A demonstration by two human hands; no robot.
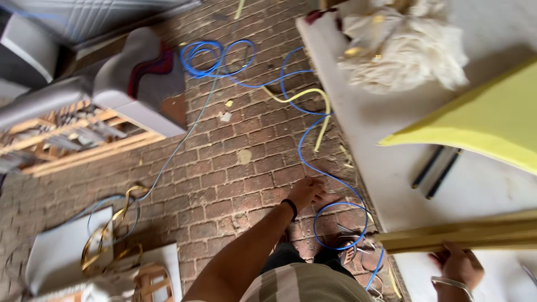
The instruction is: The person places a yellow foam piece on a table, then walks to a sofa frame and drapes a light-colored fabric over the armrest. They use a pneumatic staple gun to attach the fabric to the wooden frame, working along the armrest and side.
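Note:
My left hand [306, 193] reaches out over the brick floor [224, 168] with a black band on the wrist. It holds nothing, its fingers are loosely spread, and it hangs just above a loop of blue hose [335, 226]. At the lower right, my right hand [460, 264] grips a long golden-brown wooden strip [475, 234] from below. The strip lies across the near edge of the white table [386, 173]. A pale bracelet shows on that wrist.
On the table lie a yellow foam sheet [486, 120], a heap of cream rags [405, 47] and two dark pens [436, 170]. A grey upholstered seat on a bare wooden frame [106, 95] stands at the upper left. Gold ribbon [109, 232] coils over white panels at the lower left.

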